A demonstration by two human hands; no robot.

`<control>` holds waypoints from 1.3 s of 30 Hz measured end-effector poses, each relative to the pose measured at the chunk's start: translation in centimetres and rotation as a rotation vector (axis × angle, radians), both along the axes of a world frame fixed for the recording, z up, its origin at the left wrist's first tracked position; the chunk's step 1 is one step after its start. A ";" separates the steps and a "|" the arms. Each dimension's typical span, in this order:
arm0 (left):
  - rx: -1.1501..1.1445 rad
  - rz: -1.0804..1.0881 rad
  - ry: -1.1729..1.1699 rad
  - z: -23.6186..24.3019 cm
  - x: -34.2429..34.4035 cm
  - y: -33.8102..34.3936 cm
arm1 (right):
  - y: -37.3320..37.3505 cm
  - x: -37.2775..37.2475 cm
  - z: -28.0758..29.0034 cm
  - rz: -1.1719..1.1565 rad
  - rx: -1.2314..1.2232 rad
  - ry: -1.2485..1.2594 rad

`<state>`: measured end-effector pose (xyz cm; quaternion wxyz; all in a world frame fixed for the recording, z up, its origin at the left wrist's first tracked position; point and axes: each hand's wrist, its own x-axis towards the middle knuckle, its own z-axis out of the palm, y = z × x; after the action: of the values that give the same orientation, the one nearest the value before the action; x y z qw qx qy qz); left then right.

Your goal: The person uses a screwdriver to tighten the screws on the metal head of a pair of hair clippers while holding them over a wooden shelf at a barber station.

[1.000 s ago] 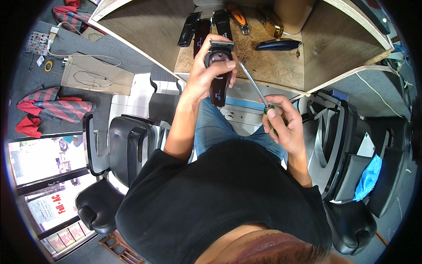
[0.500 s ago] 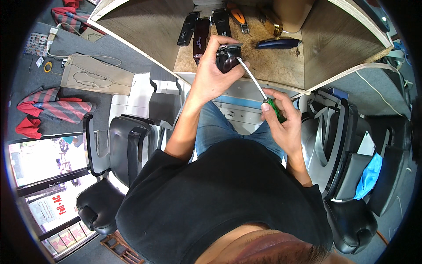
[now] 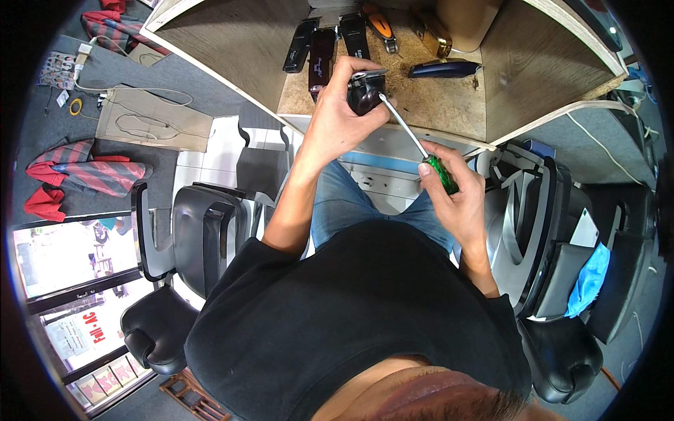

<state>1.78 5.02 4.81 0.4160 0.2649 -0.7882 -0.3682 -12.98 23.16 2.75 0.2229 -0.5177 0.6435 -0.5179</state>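
The left hand point(image 3: 342, 116) is wrapped tight around one dark, glossy hair clipper point(image 3: 365, 92), holding it up just above the front edge of the chipboard worktop point(image 3: 435, 105), metal blade end upward. The right hand point(image 3: 456, 193) is clenched on the translucent green handle of a single screwdriver point(image 3: 415, 137), whose thin steel shaft slants up and left until its tip meets the clipper's head. On the rough, speckled board behind lie more clippers: three dark ones point(image 3: 321, 50) side by side, an orange-and-black one point(image 3: 377, 19), a gold-coloured one point(image 3: 435, 38) and a blue one point(image 3: 444, 68) lying crosswise. A pale rounded container point(image 3: 467, 19) stands at the back. Two black padded chairs flank the person, one at the left point(image 3: 189, 238) and one at the right point(image 3: 547, 231), the latter with a blue cloth point(image 3: 588, 281) on its seat. On the grey floor lie a flat cardboard sheet point(image 3: 151, 119) and a striped red cloth point(image 3: 84, 172)
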 end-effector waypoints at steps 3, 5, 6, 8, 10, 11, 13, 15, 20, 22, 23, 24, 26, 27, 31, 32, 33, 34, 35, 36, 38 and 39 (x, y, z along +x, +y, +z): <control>0.061 0.004 -0.029 0.1 0.2 0.0 | -0.5 0.0 -0.2 -0.090 -0.182 0.331; 0.094 -0.005 -0.045 0.2 0.3 -0.1 | -0.2 -0.2 0.4 -0.114 -0.117 0.406; 0.095 -0.001 -0.101 0.3 0.3 -0.2 | 0.0 -0.3 0.6 -0.137 -0.057 0.475; 0.096 0.002 -0.157 0.1 0.3 -0.3 | -0.1 -0.2 -0.1 -0.102 -0.064 0.248; -0.107 0.012 -0.147 -0.3 0.1 -0.6 | 0.0 -0.2 -0.3 -0.069 -0.068 0.022; -0.106 0.009 -0.146 -0.3 0.1 -0.7 | 0.1 -0.3 -0.2 -0.074 -0.026 0.022; -0.127 0.019 -0.212 -0.1 0.4 -0.5 | 0.2 -0.2 -0.1 -0.065 0.011 0.014; -0.089 0.029 -0.256 0.3 0.4 -0.1 | 0.3 -0.1 0.3 -0.114 -0.023 0.500; -0.079 0.027 -0.332 1.0 0.3 0.1 | 0.4 -0.3 -0.9 0.013 -0.025 -0.094; -0.214 0.012 -0.326 1.0 0.2 0.0 | 0.9 -1.4 0.0 0.174 0.243 -0.598; -0.213 0.013 -0.327 1.0 0.3 0.0 | 0.8 -2.0 0.1 0.174 0.245 -0.598; -0.202 0.011 -0.309 0.8 0.3 0.1 | 0.7 -2.5 0.1 0.254 0.291 -0.867; -0.191 0.006 -0.291 0.5 0.3 0.0 | 0.7 -2.7 -0.1 0.355 0.325 -1.198; -0.135 -0.014 -0.252 0.3 0.2 0.1 | 0.8 -2.6 -0.3 0.354 0.326 -1.198; -0.036 -0.068 0.123 -0.6 -0.4 0.0 | 0.6 -1.7 -0.2 0.390 0.230 -1.067; 0.262 -0.147 0.164 -1.2 0.0 -0.1 | 0.6 -1.5 -0.1 0.401 0.199 -1.014; 0.262 -0.148 0.162 -0.8 0.2 0.0 | 0.7 -1.4 -0.3 0.401 0.198 -1.015; 0.556 -0.239 0.274 -0.2 0.5 0.3 | 0.9 -1.3 -0.7 0.394 0.116 -0.976; 0.851 -0.329 0.384 0.2 0.7 0.4 | 0.9 -1.4 -1.0 0.390 0.074 -0.957; 0.967 -0.422 0.471 -0.1 0.8 -0.1 | 1.0 -1.4 -1.2 0.388 0.034 -0.936; 1.121 -0.591 0.570 -1.3 1.1 -0.8 | 0.9 -1.6 -1.4 0.385 0.020 -0.880; 1.276 -0.768 0.666 -1.6 1.0 -1.1 | 0.8 -1.3 -1.5 0.382 0.019 -0.882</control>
<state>2.79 3.95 3.21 0.2423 0.0390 -0.2976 -0.9226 -14.25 23.96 1.27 0.5706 -0.3557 0.3856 -0.6318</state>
